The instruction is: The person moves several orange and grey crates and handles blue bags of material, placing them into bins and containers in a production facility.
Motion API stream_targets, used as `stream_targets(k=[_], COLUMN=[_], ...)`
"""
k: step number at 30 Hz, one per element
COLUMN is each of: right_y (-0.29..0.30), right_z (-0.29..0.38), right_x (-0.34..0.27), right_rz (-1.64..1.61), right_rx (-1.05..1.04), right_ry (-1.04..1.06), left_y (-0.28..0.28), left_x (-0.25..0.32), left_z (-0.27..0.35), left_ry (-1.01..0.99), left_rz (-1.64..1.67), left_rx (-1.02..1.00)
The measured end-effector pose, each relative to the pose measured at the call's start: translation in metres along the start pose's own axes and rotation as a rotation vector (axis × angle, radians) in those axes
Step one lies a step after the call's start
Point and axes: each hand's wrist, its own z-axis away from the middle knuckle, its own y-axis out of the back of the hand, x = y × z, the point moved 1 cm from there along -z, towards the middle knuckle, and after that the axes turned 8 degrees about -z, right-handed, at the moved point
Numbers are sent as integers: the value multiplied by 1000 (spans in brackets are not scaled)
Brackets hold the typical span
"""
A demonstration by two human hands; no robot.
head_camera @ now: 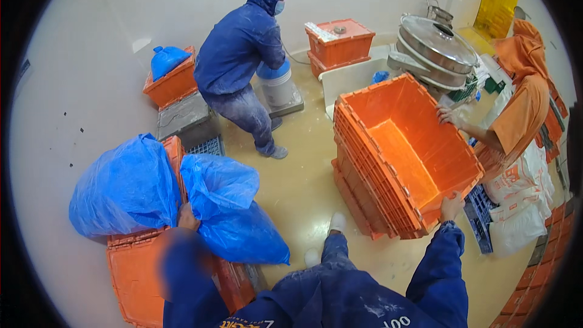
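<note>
My left hand (187, 217) is closed on the gathered plastic of a blue plastic bag (246, 232), full and bulging, at the edge of an orange crate. Another large blue plastic bag (125, 187) rests to the left of it, on the crates. With my right hand (451, 207) I grip the near right rim of an empty orange plastic crate (387, 155), which is tilted on top of a stack of crates. A co-worker's hand lies on the same crate's far right rim.
A co-worker in blue (241, 50) bends over a white bucket (275, 86) on a floor scale. Another in orange (524, 100) stands at the right by white sacks (519, 218). Behind the tilted crate is a round steel sieve machine (437, 50). An orange lid (141, 278) lies at lower left.
</note>
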Motion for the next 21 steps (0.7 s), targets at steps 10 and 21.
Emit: stream_targets(k=[10, 21], right_y=[9, 8], right_z=[2, 3], right_x=[-5, -13], right_rz=[-19, -7], right_rx=[-83, -94], right_ry=[-40, -97], left_y=[-11, -15], left_x=[-4, -11], left_z=[-1, 1], left_ry=[-38, -49], left_rz=[-59, -74], left_rx=[-8, 14])
